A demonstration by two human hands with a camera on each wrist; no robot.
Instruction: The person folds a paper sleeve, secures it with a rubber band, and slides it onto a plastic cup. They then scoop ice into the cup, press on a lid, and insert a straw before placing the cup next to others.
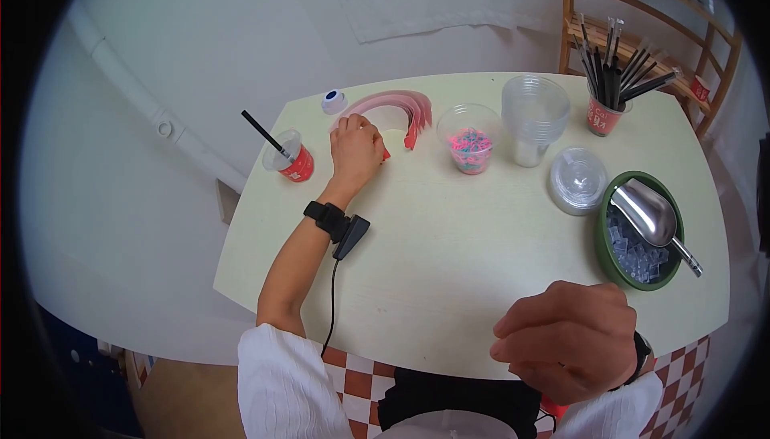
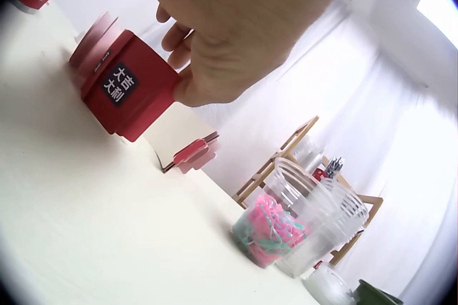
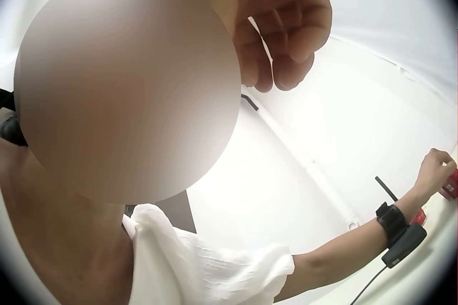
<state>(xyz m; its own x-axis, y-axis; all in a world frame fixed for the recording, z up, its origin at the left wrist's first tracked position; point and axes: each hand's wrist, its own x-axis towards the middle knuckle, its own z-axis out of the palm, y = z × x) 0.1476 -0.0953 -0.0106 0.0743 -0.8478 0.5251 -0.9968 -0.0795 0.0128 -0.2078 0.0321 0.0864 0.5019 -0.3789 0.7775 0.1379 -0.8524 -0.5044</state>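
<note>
My left hand [image 1: 357, 153] is at the near left end of a curved stack of red paper cup sleeves [image 1: 419, 110] on the table. The left wrist view shows its thumb and fingers pinching the edge of a red cup sleeve [image 2: 136, 83] with a dark printed label. Part of the stack is hidden behind the hand. Left of it stands a clear cup [image 1: 297, 165] with a red sleeve and a black straw [image 1: 263, 133]. My right hand [image 1: 569, 339] hovers over the near right table edge, fingers loosely curled, holding nothing.
A tape-like white roll [image 1: 334, 101] sits at the back left. Rightward stand a cup of pink and green shreds [image 1: 470, 149], stacked clear cups [image 1: 535, 110], lids [image 1: 578, 180], a cup of straws [image 1: 603, 117], and a green bowl [image 1: 603, 242] of ice-like cubes with a metal scoop [image 1: 646, 210].
</note>
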